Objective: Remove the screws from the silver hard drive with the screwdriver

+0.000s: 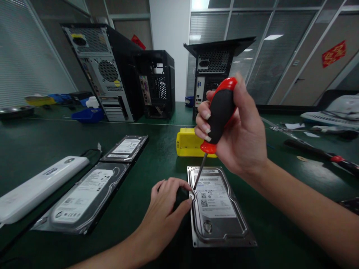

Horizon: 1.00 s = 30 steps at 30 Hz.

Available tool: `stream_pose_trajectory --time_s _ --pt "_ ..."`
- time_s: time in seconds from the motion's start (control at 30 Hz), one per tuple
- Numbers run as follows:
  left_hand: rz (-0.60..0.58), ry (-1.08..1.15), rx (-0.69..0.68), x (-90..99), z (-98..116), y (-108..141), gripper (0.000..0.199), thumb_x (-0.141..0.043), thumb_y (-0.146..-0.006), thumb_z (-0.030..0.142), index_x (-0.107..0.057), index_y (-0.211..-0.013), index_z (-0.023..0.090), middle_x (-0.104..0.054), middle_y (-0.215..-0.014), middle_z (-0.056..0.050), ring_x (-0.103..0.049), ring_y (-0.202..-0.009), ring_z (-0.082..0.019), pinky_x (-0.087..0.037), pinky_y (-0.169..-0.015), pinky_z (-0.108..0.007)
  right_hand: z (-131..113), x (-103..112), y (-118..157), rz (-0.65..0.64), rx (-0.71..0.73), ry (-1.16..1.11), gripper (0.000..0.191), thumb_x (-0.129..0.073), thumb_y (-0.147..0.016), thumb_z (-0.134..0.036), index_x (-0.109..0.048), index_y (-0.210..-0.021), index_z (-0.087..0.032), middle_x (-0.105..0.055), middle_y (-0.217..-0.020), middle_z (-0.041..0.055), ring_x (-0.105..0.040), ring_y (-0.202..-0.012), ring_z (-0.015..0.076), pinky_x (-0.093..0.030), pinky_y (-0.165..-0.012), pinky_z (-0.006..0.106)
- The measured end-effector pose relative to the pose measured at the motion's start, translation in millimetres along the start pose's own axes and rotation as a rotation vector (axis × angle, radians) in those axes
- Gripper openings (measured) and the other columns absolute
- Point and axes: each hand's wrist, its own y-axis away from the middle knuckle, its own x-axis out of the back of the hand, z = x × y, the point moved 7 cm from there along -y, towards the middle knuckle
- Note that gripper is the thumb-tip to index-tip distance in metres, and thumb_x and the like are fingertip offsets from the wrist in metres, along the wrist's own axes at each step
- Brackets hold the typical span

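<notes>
A silver hard drive with a white label lies flat on the green table in front of me. My right hand is wrapped round the red and black handle of a screwdriver, raised above the drive. Its shaft slants down, and the tip meets the drive's left edge about midway along. My left hand comes in from the left. Its thumb and index finger are bent against that same edge, close round the tip; the other fingers are curled. Any screw under the tip is too small to make out.
Left of me lie two more hard drives, one larger and one farther off, beside a white power strip. A yellow bin stands behind my drive. Computer cases line the back; tools lie at right.
</notes>
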Motion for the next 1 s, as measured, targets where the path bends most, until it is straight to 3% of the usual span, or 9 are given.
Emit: stream_pose_trajectory --time_s 0.4,0.7,1.0 --pt "-0.006 -0.031 -0.037 -1.1 1.2 1.8 0.014 -0.045 -0.086 0.027 -0.050 -0.099 0.025 -0.055 -0.106 0.000 -0.041 -0.110 -0.024 -0.026 -0.099 -0.047 11.0 -11.9 4.6 -0.086 -0.015 -0.021 0.028 -0.050 -0.085 -0.048 -0.048 -0.085 -0.020 -0.041 -0.069 -0.0026 -0.038 -0.053 0.0073 -0.035 -0.047 0.021" --pt "0.015 -0.045 -0.063 -0.2 2.7 2.3 0.013 -0.044 -0.086 0.026 -0.049 -0.098 0.025 -0.057 -0.105 0.000 -0.044 -0.109 -0.022 -0.027 -0.100 -0.046 9.2 -7.6 5.4 -0.017 0.011 0.154 0.030 -0.048 -0.083 -0.054 -0.050 -0.089 -0.025 -0.042 -0.071 -0.0024 -0.041 -0.054 0.0089 -0.038 -0.048 0.022" --pt "0.003 -0.053 -0.084 -2.2 1.0 1.4 0.012 -0.044 -0.088 0.027 -0.049 -0.098 0.025 -0.056 -0.105 0.000 -0.044 -0.108 -0.022 -0.026 -0.100 -0.045 10.2 -9.7 4.7 -0.064 0.008 0.020 0.025 -0.050 -0.084 -0.048 -0.048 -0.087 -0.023 -0.041 -0.070 -0.0029 -0.039 -0.053 0.0084 -0.035 -0.048 0.022"
